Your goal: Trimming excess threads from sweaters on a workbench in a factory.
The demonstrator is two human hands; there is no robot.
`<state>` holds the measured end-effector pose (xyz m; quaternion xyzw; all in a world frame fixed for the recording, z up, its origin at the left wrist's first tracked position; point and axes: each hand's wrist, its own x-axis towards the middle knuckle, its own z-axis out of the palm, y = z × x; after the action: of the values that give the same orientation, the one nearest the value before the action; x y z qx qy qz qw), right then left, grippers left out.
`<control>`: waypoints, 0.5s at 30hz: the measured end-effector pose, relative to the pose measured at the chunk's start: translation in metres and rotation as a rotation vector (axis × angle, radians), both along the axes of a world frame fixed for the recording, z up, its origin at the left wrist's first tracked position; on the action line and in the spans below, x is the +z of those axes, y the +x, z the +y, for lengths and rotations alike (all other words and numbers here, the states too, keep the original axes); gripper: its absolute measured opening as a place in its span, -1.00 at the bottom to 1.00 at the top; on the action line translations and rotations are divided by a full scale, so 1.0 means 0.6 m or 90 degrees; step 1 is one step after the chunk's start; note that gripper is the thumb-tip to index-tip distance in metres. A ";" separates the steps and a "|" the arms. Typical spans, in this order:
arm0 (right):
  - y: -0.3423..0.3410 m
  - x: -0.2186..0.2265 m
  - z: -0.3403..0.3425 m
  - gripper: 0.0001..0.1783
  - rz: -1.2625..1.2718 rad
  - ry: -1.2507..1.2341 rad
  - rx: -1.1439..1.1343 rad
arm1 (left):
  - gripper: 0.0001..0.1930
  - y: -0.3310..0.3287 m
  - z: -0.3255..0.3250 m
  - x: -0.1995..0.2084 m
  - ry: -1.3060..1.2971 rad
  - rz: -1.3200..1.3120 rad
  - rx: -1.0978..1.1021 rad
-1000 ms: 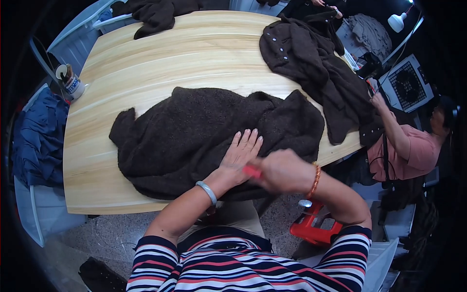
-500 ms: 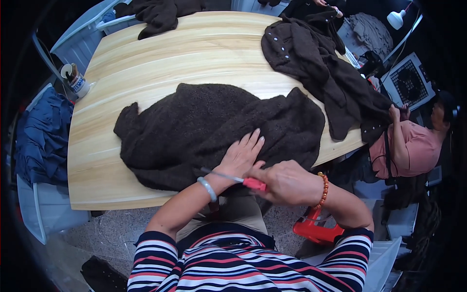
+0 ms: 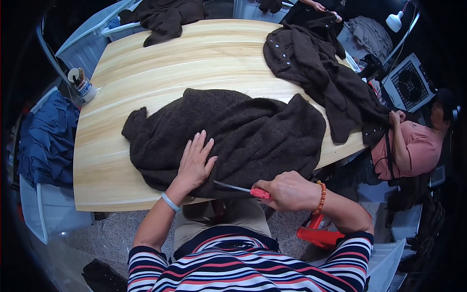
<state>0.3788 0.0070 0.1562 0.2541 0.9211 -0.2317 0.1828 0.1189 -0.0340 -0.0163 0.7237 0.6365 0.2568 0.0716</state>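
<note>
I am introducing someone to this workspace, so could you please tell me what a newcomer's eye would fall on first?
Probably the dark brown cloth bunched on the near part of the pale wooden table, with the left hand resting palm-down on it. Next, the red-handled tool in the right hand, by the cloth's near edge. At the right, a pink-shirted co-worker grips another brown cloth.

A wide bench [image 3: 224, 61] with a pale, striped wood-grain top fills the middle of the room. The floor [image 3: 116, 233] below is grey and speckled. Pale plastic bins [image 3: 53, 209] stand along the left side, the nearer one heaped with blue cloth [image 3: 48, 141]. At the far right, a white lamp [image 3: 394, 22] hangs near a slanting pole [image 3: 404, 39], and a pale panel [image 3: 396, 97] carries a black grille [image 3: 409, 83].
</note>
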 end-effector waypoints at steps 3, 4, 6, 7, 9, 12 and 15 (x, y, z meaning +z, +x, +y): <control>0.002 -0.009 0.012 -0.64 -0.009 0.010 0.006 | -0.46 -0.007 -0.007 -0.003 -0.019 -0.015 -0.015; 0.006 -0.012 0.015 -0.64 -0.006 0.015 -0.016 | -0.45 -0.011 -0.010 -0.006 -0.029 -0.018 -0.027; 0.013 -0.019 0.024 -0.64 -0.005 0.024 -0.042 | -0.43 -0.015 -0.009 -0.002 -0.048 -0.041 -0.050; 0.017 -0.027 0.025 -0.62 0.044 0.013 -0.058 | -0.41 -0.016 -0.006 0.001 -0.070 -0.065 -0.073; 0.021 -0.028 0.022 -0.61 0.120 0.009 -0.108 | -0.41 -0.009 0.018 0.028 -0.026 -0.070 -0.066; 0.024 -0.022 0.038 -0.63 0.120 0.101 -0.146 | -0.40 0.008 0.076 0.056 0.061 -0.040 -0.056; 0.018 -0.026 0.059 -0.68 0.070 0.150 -0.160 | -0.43 0.007 0.120 0.009 -0.017 0.058 -0.055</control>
<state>0.3894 0.0422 0.1404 0.3740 0.9114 -0.1565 0.0705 0.1231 0.0379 -0.0111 0.7606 0.6106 0.2115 0.0631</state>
